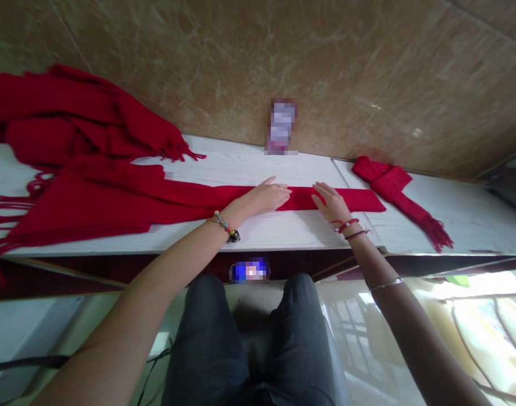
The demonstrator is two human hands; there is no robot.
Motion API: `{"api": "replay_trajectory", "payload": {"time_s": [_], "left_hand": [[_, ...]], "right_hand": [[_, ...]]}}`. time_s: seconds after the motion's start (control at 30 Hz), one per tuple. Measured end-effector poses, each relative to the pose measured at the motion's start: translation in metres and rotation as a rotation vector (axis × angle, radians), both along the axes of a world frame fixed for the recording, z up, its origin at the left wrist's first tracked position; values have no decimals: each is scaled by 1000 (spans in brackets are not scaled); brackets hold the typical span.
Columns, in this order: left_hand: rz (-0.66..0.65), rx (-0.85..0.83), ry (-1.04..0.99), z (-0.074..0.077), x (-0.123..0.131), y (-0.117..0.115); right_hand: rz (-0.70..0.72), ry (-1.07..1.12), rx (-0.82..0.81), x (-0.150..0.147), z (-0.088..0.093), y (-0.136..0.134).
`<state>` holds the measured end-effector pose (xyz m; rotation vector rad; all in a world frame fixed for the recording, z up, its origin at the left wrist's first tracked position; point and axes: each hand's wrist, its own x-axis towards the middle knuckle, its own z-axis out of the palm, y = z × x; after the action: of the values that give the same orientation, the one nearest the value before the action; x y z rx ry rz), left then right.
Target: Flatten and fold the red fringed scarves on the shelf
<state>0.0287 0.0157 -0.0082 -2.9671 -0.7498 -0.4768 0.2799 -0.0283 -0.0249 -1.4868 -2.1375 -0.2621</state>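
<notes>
A long red scarf lies stretched along the white table, folded into a narrow strip toward its right end. My left hand lies flat on the strip near the middle, fingers stretched out. My right hand rests flat on the same strip just to the right, fingers apart. Neither hand holds anything.
A heap of red scarves with fringes lies at the table's far left. A folded, tied red scarf lies at the right. A small blurred item leans on the brown marble wall. The table's front edge is close to my knees.
</notes>
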Motion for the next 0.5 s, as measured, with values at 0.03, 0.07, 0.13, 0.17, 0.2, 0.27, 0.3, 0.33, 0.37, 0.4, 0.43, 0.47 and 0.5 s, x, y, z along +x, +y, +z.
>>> {"api": "replay_trajectory", "payload": {"time_s": [0.03,0.07,0.13,0.17,0.2,0.27,0.3,0.33,0.37,0.4,0.43,0.47,0.5], "left_hand": [[14,-2,48,-2,0,0],[35,-14,88,-4,-1,-1],[81,-76,165,-6,-3,-1],[101,-115,201,-7,-4,-2],[114,-153,232,-7,-6,-2],[127,-212,261,-6,-8,-2],[129,-232,263,-5,-9,-2],[131,-247,262,-4,-9,-2],[132,-257,262,-4,-10,-3],[131,-263,264,-3,-10,-2],[128,-266,264,-2,-10,-2],[126,-270,267,-1,-10,-2],[124,-276,272,0,-9,-2]], "right_hand": [[-2,-15,-18,-12,0,3],[0,-37,-46,-25,0,6],[9,-94,-126,-50,0,11],[9,-130,-176,-60,-1,13],[4,-166,-226,-67,-2,14],[-24,-227,-307,-67,-5,15],[-41,-248,-330,-60,-6,15],[-59,-262,-340,-49,-7,15],[-81,-271,-342,-34,-9,16],[-99,-279,-332,-15,-9,16],[-140,-276,-322,5,-10,17],[-189,-273,-315,26,-10,18],[-245,-273,-317,47,-9,18]]}}
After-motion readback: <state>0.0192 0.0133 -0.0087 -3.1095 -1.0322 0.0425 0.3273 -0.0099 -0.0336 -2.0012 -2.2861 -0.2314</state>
